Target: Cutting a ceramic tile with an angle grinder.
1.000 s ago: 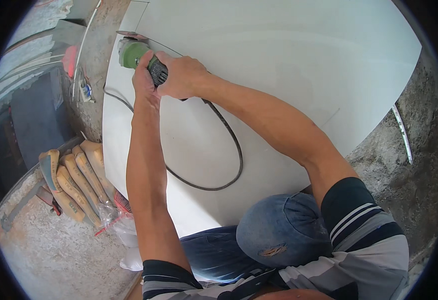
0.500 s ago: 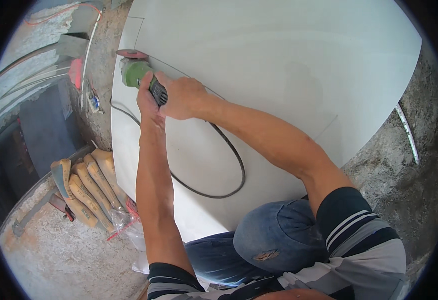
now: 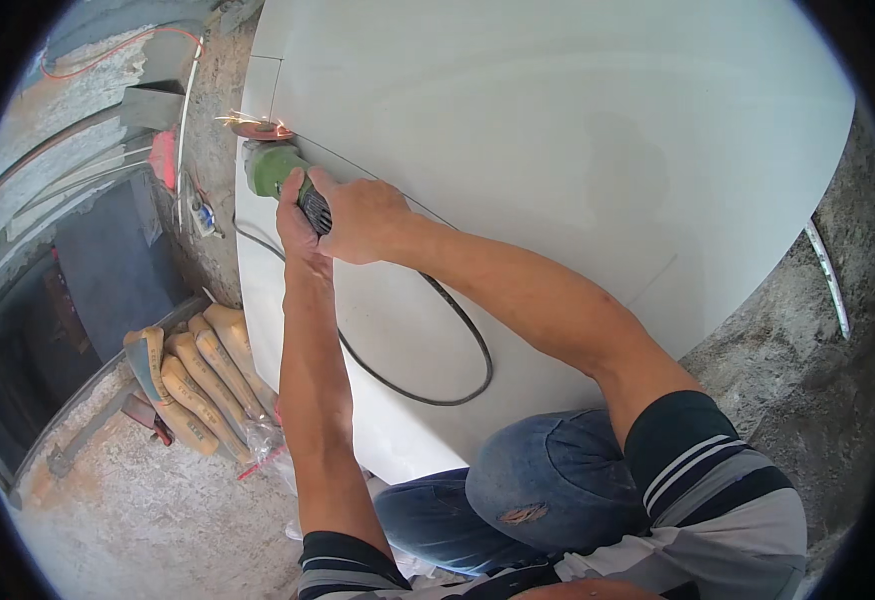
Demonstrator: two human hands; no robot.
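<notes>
Both my hands are closed round a green and black angle grinder [image 3: 276,171] at the upper left of a large white sheet [image 3: 518,160]. My left hand [image 3: 300,222] wraps its body from the left; my right hand [image 3: 366,218] grips it from the right. The reddish disc [image 3: 262,131] touches the sheet near its left edge, and orange sparks [image 3: 243,119] fly from it. A thin dark line [image 3: 358,167] runs across the sheet from the disc toward my right forearm. The grinder's black cable [image 3: 473,340] loops over the sheet below my hands.
Several tan paper sacks [image 3: 198,385] lean together on the floor at left. A pink object [image 3: 163,157] and a white pipe [image 3: 189,120] lie beyond the sheet's left edge. A white strip [image 3: 828,280] rests on rough concrete at right. My jeans-clad knee [image 3: 558,480] is against the sheet's near side.
Sparks have appeared at the disc, which had none before. The hands and grinder sit slightly lower in the picture, as the whole view has shifted a little.
</notes>
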